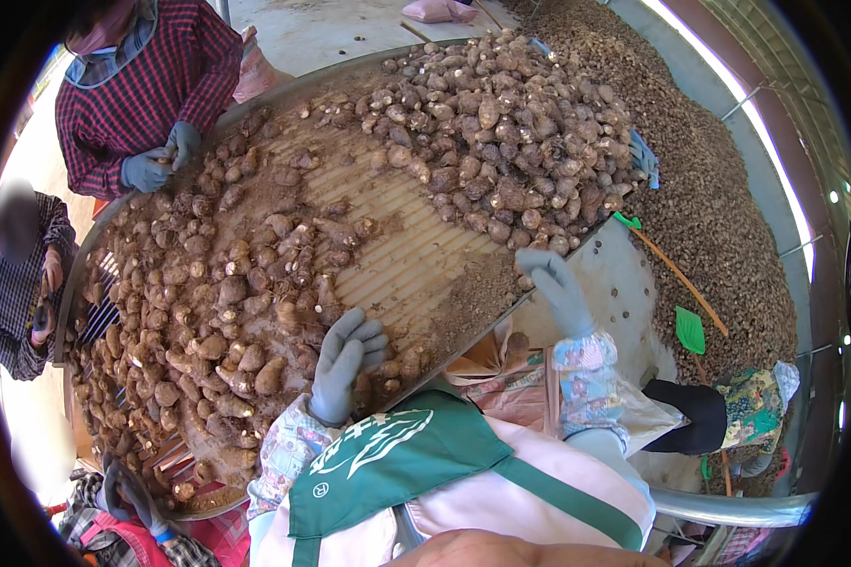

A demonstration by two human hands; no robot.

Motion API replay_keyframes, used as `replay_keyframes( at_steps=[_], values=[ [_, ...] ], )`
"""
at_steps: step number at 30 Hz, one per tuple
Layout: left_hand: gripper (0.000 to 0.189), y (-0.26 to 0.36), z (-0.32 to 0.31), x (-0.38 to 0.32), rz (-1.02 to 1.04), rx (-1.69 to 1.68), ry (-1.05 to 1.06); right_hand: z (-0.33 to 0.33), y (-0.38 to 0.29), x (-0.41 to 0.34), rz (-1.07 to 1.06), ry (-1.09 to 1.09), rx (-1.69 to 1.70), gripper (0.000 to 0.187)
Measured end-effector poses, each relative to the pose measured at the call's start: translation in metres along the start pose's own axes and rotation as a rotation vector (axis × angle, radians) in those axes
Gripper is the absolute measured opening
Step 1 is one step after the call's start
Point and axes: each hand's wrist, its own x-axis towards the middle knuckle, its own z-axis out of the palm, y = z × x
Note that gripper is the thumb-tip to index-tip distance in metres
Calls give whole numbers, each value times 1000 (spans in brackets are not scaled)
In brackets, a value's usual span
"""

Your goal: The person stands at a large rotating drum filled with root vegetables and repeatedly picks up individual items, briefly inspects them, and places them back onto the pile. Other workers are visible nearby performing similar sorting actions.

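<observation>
Both my hands wear grey gloves. My left hand (347, 361), its fingers apart, is at the near edge of a slatted metal sorting table (390, 248), beside brown taro corms (230, 290) spread over the left part; I see nothing in its grasp. Over the table's right edge, my right hand (554, 287) is raised with bent fingers, close to the lower side of a large heap of taro corms (532, 135); no object shows in it. Loose soil (479, 290) lies on the slats between the two hands.
A co-worker in a checked shirt (152, 92) stands across the table, another (25, 283) at far left. Gloved co-worker's hands (131, 492) are at lower left. Sacks (503, 390) stand below the near edge. A huge pile (709, 234), a green-headed tool (681, 273) and a bent-over person (688, 418) are right.
</observation>
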Motion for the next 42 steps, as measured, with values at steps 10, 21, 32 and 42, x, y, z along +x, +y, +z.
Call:
replay_keyframes(
  at_steps=[10, 21, 32, 42],
  values=[
    [38, 12, -42, 9, 257, 1635, -75, 121, -2, 167, 194, 79, -1331, 70],
    [57, 40, -96, -17, 122, 1625, 332, 173, -32, 99, -768, -216, -679, 22],
    [47, 30, -73, -8, 277, 913, 648, 265, 11, 63, -231, -645, -892, 77],
    [89, 26, -49, -99, 546, 995, 833, 205, -6, 47, -479, -766, -459, 53]
  ],
)
